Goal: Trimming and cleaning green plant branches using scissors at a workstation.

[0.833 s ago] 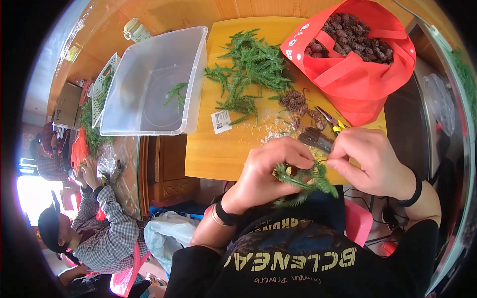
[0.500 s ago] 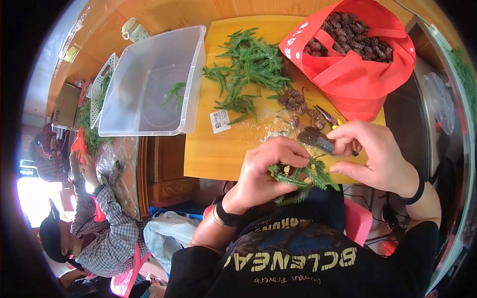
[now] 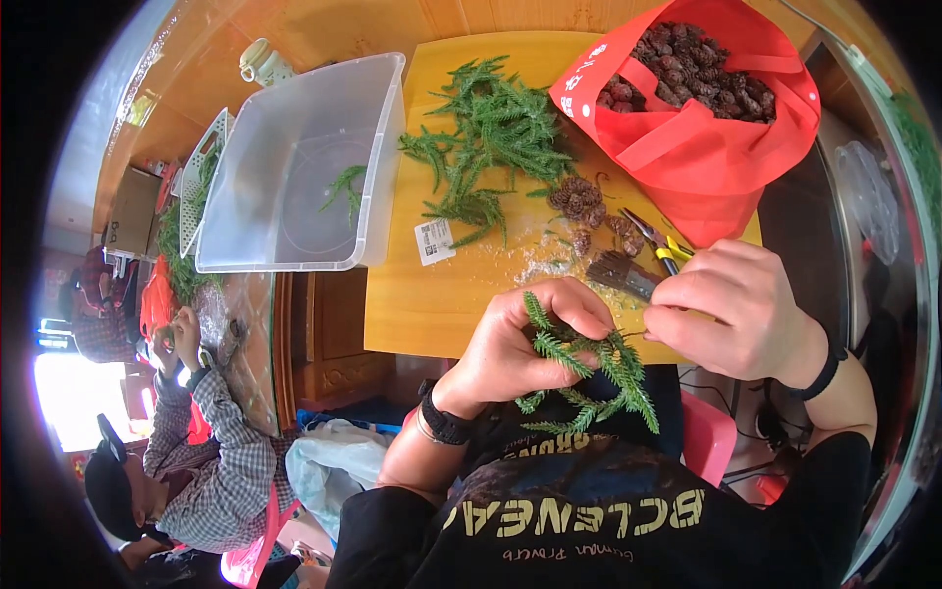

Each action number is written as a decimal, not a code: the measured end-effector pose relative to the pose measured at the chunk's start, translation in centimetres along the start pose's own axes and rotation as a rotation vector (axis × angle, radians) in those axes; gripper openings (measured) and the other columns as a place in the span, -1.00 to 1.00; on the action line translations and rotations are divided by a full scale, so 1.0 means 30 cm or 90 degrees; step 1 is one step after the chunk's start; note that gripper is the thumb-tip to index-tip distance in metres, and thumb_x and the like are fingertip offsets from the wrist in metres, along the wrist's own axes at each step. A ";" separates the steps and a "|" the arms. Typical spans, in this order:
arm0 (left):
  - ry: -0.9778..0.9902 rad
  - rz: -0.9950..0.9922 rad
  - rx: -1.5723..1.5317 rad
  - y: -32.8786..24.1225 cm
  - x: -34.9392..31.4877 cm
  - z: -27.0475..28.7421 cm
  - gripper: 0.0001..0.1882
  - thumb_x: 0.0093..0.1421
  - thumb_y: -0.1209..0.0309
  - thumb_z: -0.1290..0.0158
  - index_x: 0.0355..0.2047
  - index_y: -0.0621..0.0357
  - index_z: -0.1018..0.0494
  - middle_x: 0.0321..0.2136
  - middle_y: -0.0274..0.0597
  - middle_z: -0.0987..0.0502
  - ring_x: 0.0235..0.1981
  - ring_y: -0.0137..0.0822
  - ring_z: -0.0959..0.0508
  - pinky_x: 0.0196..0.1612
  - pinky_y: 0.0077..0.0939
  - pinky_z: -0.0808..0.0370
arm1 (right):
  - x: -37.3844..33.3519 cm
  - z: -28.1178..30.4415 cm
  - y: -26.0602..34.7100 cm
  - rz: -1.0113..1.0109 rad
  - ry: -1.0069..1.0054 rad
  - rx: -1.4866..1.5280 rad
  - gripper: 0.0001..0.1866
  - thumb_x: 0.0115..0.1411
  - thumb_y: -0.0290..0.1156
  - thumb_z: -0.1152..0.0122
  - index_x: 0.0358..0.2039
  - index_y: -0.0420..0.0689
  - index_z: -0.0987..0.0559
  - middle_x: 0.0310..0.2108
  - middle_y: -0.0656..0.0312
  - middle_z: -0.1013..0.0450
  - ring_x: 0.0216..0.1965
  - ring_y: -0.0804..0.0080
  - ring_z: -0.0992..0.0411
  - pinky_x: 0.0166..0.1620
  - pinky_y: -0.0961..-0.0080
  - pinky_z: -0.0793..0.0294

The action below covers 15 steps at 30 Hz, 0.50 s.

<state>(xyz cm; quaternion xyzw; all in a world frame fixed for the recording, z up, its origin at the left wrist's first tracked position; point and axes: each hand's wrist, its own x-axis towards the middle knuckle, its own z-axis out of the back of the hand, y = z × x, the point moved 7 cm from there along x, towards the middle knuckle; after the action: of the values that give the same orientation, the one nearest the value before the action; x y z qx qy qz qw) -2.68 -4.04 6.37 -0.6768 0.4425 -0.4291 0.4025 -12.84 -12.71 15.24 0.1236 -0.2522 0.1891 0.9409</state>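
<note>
My left hand is closed around an artificial green pine sprig, bent into a loop above my lap. Beside it my right hand is pinched, its fingertips at a thin stem that runs out of the sprig; the exact grip is partly hidden. Just beyond the right knuckles lie pliers with yellow-and-black handles. A flat dark bundle of thin strands is next to them. Several brown pine cones rest farther back. More green sprigs are heaped at the table's far side.
On the yellow table lie a white label and pale crumbs. A red bag full of pine cones stands at the far right. To the left is a clear plastic bin holding one sprig. A co-worker in a checked shirt sits at the left.
The sprig has turned in my left hand, its tips now hanging lower. My right hand has gone from spread fingers to a pinch, uncovering more of the pliers.
</note>
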 end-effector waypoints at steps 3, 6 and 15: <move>-0.002 -0.032 0.083 -0.015 0.009 0.001 -0.75 -0.15 0.58 -0.23 -0.42 0.21 -0.43 -0.36 -0.04 -0.49 -0.35 -0.31 -0.50 -0.27 -0.48 -0.46 | 0.002 -0.009 -0.011 -0.044 0.030 0.022 -0.84 -0.24 -0.48 -0.27 -0.58 -0.09 -0.46 -0.56 0.33 -0.36 -0.62 0.42 -0.34 -0.56 0.53 -0.29; 0.016 -0.224 0.461 -0.112 0.014 -0.056 -0.71 -0.22 0.62 -0.23 -0.43 0.23 -0.44 -0.33 0.00 -0.49 -0.38 -0.19 -0.53 -0.36 -0.48 -0.48 | -0.009 -0.034 -0.064 -0.204 0.096 0.156 -0.87 -0.20 -0.54 -0.20 -0.61 -0.12 -0.42 -0.61 0.30 -0.33 -0.63 0.39 -0.32 -0.56 0.54 -0.28; -0.083 -0.198 0.347 -0.040 -0.002 0.032 -0.75 -0.15 0.66 -0.16 -0.42 0.24 -0.41 -0.33 -0.01 -0.48 -0.41 -0.24 -0.52 -0.37 -0.47 -0.48 | -0.115 -0.100 -0.155 -0.567 0.182 0.568 -0.78 0.03 -0.56 -0.11 -0.26 -0.25 -0.38 -0.58 0.31 -0.39 -0.52 0.63 -0.36 -0.42 0.66 -0.31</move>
<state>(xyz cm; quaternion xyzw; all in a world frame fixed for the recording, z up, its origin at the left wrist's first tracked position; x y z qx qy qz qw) -1.50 -3.50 7.18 -0.6297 0.1760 -0.5436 0.5263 -12.36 -16.91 10.28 0.5689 0.0541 -0.1180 0.8121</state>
